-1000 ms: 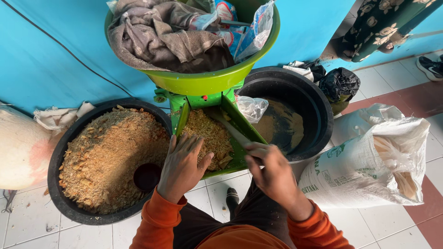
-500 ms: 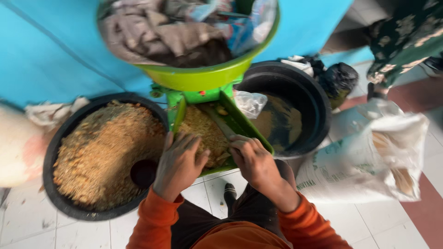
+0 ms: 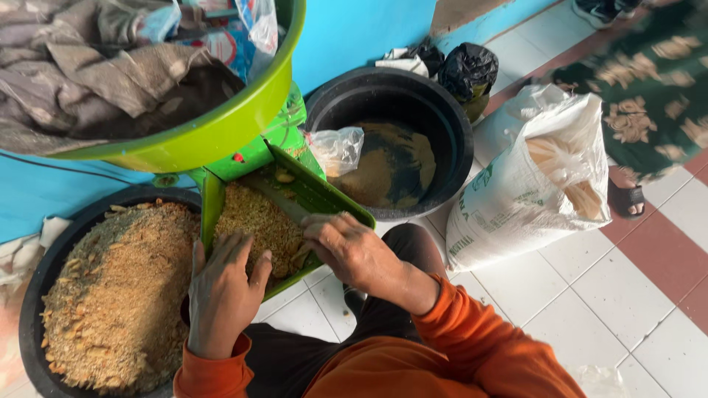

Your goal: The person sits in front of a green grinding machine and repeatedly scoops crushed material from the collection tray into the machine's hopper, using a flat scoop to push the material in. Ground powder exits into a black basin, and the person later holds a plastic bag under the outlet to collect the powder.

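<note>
Head view: open hands (image 3: pixel 221 291) (image 3: pixel 346 250) press crumbs (image 3: pixel 254 221) in green chute (image 3: pixel 324 193) between black tubs (image 3: pixel 457 125).

White and red tiled floor (image 3: pixel 649 309) carried everything: at nine o'clock sat a black tub (image 3: pixel 33 295) of crumbs, at twelve another black basin (image 3: pixel 457 140), at three a white sack (image 3: pixel 516 199).

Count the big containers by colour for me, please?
Black tubs: 2, one with brown crumbs, one nearly empty
Green basin: 1
Green tray: 1
White sack: 1
Total: 5
</note>
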### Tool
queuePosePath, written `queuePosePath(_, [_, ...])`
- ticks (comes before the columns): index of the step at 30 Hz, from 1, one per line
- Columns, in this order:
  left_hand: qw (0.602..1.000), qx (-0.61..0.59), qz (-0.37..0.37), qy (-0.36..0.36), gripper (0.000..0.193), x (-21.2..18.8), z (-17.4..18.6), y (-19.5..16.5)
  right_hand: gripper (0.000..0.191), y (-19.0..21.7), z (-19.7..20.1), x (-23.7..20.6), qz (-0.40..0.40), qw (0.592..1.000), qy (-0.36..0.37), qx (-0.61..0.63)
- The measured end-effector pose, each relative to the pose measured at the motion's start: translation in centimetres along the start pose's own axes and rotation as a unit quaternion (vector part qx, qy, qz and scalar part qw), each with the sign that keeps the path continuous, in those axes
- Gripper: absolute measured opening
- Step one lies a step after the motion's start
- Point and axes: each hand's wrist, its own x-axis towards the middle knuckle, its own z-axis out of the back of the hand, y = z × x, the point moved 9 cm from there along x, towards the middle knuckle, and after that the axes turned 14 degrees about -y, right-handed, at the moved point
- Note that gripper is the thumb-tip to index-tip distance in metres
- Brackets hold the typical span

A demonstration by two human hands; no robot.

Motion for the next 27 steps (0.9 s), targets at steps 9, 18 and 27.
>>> queuePosePath(9, [0.999,0.027,0.020,0.040,0.036,-0.2,0.3,0.2,0.023,0.9,6.6,0.6,-0.078,0.995,-0.063,0.008])
queuePosePath(18, [0.999,-0.032,0.008,-0.040,0.035,-0.6,0.6,0.7,0.024,3.3,0.8,2.3,0.050,0.998,-0.014,-0.039])
queuePosePath(27, [0.997,-0.063,0.033,-0.016,0.028,-1.1,0.6,1.7,0.021,3.6,-3.0,2.5,0.073,0.995,0.003,-0.062])
